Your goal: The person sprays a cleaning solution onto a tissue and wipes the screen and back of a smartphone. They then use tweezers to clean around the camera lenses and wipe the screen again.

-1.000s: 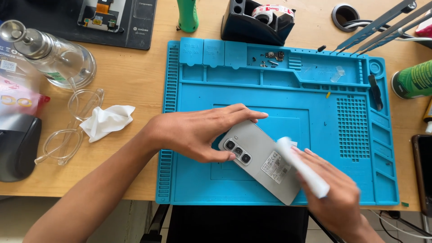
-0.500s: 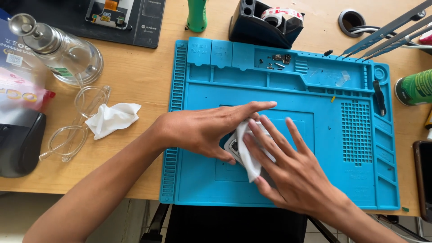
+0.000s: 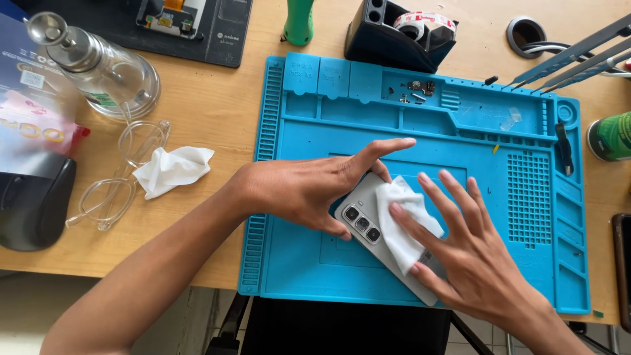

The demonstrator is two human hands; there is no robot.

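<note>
Phone (image 3: pixel 368 220) lies diagonal between hands; left hand (image 3: pixel 299 190) pins its top end, right hand (image 3: pixel 460 256) flat, fingers spread, pressing white wipe (image 3: pixel 401 223).

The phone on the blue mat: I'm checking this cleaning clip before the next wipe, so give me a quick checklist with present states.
1. Phone lies back up, flat on the blue mat: ok.
2. Left hand steadies its camera end: ok.
3. Right hand presses the white wipe onto the back: ok.
4. Camera lenses uncovered: ok.
5. Small loose parts sit in the mat's top tray, away from the phone: ok.
6. Wipe damp enough: cannot tell.
</note>
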